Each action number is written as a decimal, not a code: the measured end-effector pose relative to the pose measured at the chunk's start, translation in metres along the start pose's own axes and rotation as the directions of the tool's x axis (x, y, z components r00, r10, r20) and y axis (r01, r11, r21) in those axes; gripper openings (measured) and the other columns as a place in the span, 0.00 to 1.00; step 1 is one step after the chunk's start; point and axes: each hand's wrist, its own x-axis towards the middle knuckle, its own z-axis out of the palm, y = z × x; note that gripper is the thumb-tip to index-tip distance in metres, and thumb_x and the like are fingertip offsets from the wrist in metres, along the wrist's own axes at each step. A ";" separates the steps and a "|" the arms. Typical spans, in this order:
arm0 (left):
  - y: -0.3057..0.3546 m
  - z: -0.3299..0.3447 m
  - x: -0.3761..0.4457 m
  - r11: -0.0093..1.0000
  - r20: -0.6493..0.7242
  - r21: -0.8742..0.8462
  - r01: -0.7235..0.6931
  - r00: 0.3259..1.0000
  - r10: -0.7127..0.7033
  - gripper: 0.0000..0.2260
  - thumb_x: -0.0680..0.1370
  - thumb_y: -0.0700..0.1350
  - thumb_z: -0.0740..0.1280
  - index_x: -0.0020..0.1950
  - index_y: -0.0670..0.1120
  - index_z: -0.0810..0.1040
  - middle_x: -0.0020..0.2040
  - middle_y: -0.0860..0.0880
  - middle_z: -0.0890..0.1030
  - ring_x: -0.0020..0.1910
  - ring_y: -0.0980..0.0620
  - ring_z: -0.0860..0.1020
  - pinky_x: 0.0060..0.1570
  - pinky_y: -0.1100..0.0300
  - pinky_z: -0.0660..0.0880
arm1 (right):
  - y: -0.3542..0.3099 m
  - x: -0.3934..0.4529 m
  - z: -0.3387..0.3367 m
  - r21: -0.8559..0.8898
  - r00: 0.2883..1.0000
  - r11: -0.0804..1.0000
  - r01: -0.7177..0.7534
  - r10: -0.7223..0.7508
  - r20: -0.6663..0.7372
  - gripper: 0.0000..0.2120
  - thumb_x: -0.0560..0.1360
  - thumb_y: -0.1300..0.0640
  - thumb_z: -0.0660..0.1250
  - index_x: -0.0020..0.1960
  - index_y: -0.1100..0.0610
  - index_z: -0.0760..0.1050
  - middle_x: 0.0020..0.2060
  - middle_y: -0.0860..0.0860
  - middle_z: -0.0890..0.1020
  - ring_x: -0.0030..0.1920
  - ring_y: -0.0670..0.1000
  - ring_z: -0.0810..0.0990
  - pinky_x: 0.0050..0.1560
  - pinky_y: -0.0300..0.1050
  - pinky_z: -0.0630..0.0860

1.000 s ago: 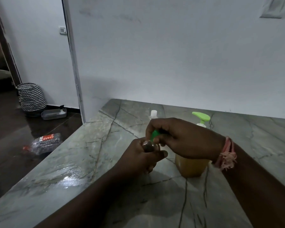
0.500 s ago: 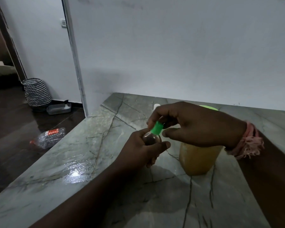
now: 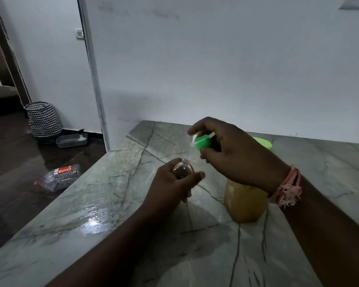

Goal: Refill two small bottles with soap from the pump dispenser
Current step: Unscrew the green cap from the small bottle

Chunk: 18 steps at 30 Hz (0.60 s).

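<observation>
A: Your left hand is gripping the small bottle, fingers curled round its body, and it is hovering above the marble counter. Its neck is standing open and pointing up, tilted a little away from you.

B: And my right?

A: Your right hand is pinching the green cap between thumb and fingers, just above and to the right of that open neck, clear of it.

B: Where is the soap sitting?

A: The pump dispenser is standing upright on the counter directly under your right wrist, to the right of the bottle. Only its yellow body and a slice of the green pump head are showing behind your hand; I am not seeing the spout.

B: So what matters next?

A: I am judging that the bottle's mouth needs to travel rightward under the pump. Your right hand is nearer the pump head, but the cap is occupying it.
</observation>
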 end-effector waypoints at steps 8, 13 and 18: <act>-0.009 -0.018 0.008 0.988 -0.363 -0.156 -0.017 0.931 -0.041 0.08 0.73 0.46 0.67 0.51 0.48 0.76 0.42 0.45 0.78 0.39 0.47 0.76 0.38 0.53 0.75 | -0.009 -0.004 0.078 -0.057 0.954 0.952 -0.299 0.301 0.017 0.10 0.75 0.58 0.66 0.54 0.51 0.71 0.54 0.51 0.70 0.43 0.49 0.76 0.39 0.38 0.73; -0.011 -0.018 0.006 0.988 -0.360 -0.155 -0.005 0.931 -0.052 0.09 0.72 0.48 0.66 0.51 0.50 0.76 0.43 0.47 0.78 0.42 0.48 0.77 0.40 0.53 0.75 | 0.020 -0.003 0.112 -0.106 0.926 0.924 -0.368 0.354 -0.132 0.09 0.72 0.61 0.70 0.48 0.51 0.75 0.47 0.48 0.79 0.48 0.50 0.79 0.49 0.45 0.78; -0.011 -0.015 0.005 0.990 -0.331 -0.142 0.001 0.943 -0.048 0.09 0.71 0.49 0.66 0.51 0.50 0.77 0.43 0.47 0.78 0.42 0.48 0.76 0.41 0.51 0.75 | 0.029 -0.011 0.110 -0.073 0.908 0.906 -0.416 0.412 -0.072 0.15 0.70 0.54 0.76 0.50 0.51 0.72 0.49 0.50 0.81 0.50 0.52 0.80 0.52 0.50 0.79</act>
